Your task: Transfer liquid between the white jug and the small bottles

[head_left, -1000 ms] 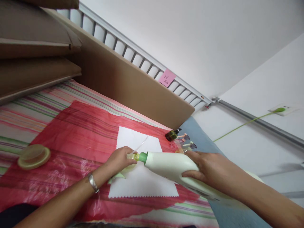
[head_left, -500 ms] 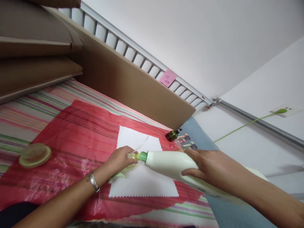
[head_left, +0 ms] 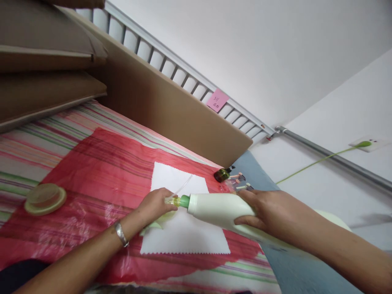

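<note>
My left hand (head_left: 157, 202) is closed around a small see-through, yellowish piece (head_left: 174, 201), mostly hidden by the fingers. A green nozzle (head_left: 184, 201) meets this piece at the mouth of a large pale-green bottle (head_left: 214, 208). My right hand (head_left: 260, 210) grips that bottle, which lies nearly level with its mouth to the left. A thin clear tube (head_left: 183, 184) slants up from beside my left fingers. Below that hand a light-green part (head_left: 154, 225) shows over a white zigzag-edged cloth (head_left: 196, 243). Whether any liquid flows, I cannot tell.
Red plastic sheeting (head_left: 119, 171) covers part of the striped cloth (head_left: 49, 134). A round pale-yellow lid-like thing (head_left: 45, 200) lies left. A dark-green pump bottle (head_left: 221, 175) and small brush-like items (head_left: 240, 177) stand behind. A brown board (head_left: 171, 106) leans before the white radiator (head_left: 156, 60).
The large bottle and my right hand have shifted very slightly up. The left hand looks the same, with the nozzle still against the small piece.
</note>
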